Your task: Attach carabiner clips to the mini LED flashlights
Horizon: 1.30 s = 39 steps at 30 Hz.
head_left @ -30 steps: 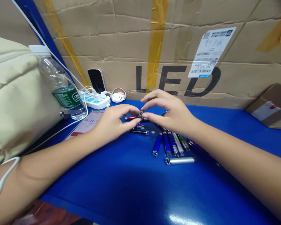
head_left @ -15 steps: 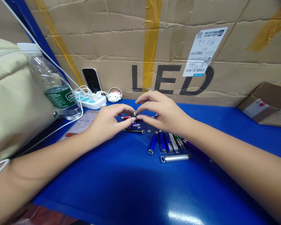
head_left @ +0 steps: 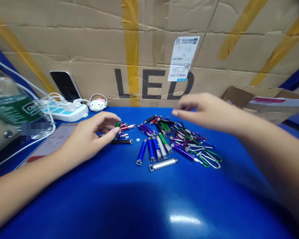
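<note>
My left hand (head_left: 97, 131) is closed, with a small green metal tube (head_left: 118, 125) upright between thumb and fingers; it looks like the body of a mini flashlight. Beside that hand lie a red mini flashlight (head_left: 128, 127) and a black one (head_left: 123, 141). My right hand (head_left: 204, 109) is over the back right of the table, slightly blurred, thumb and index finger close together; whether something small is between them I cannot make out. Below it are coloured carabiners (head_left: 189, 139) in a heap. Blue flashlights (head_left: 141, 152), a green one (head_left: 165, 142) and a silver one (head_left: 163, 164) lie mid-table.
Small round discs (head_left: 138, 139) lie near the flashlights. At the left are a phone (head_left: 43, 142) lying flat, a power strip (head_left: 72, 114) with cables, a white kitty-shaped case (head_left: 98, 105) and a bottle (head_left: 17, 106). A large cardboard box (head_left: 94, 39) stands behind.
My hands were together on the small piece; now they are apart. The right hand has moved away to the right, and the left keeps the green tube. My view has turned rightward.
</note>
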Each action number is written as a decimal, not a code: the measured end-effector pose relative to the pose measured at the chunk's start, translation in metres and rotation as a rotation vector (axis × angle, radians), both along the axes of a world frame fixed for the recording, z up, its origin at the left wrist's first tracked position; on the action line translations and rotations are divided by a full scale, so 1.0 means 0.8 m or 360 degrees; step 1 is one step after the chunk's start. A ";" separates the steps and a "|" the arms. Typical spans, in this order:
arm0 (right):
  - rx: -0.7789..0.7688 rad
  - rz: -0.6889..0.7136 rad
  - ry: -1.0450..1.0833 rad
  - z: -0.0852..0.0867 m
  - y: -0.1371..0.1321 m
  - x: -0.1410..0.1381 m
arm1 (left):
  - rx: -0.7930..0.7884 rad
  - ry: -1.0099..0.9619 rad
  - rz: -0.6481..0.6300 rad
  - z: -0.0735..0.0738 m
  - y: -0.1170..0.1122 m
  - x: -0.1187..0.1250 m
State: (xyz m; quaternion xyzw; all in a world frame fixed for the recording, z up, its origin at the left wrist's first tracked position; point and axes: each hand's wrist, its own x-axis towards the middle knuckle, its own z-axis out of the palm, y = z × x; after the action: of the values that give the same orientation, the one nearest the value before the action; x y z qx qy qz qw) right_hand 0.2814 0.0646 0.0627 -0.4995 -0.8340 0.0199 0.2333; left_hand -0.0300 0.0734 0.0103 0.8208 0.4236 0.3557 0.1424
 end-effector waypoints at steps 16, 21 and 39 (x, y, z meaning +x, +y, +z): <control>-0.0437 0.0154 -0.0188 -0.048 -0.046 0.036 | -0.0064 0.0148 0.0058 0.008 -0.014 0.006; -0.0345 0.0016 0.0159 -0.035 -0.057 0.019 | -0.0092 0.0217 -0.0115 0.014 -0.024 0.011; 0.0055 0.0511 0.0553 -0.072 -0.109 -0.080 | -0.0229 0.0355 -0.0806 0.012 -0.068 0.035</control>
State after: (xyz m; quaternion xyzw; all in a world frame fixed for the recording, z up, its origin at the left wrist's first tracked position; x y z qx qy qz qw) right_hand 0.2177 -0.0224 0.0050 -0.3455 -0.8503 0.1281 0.3758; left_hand -0.0023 0.0190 0.0202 0.9223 0.2424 0.1855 0.2371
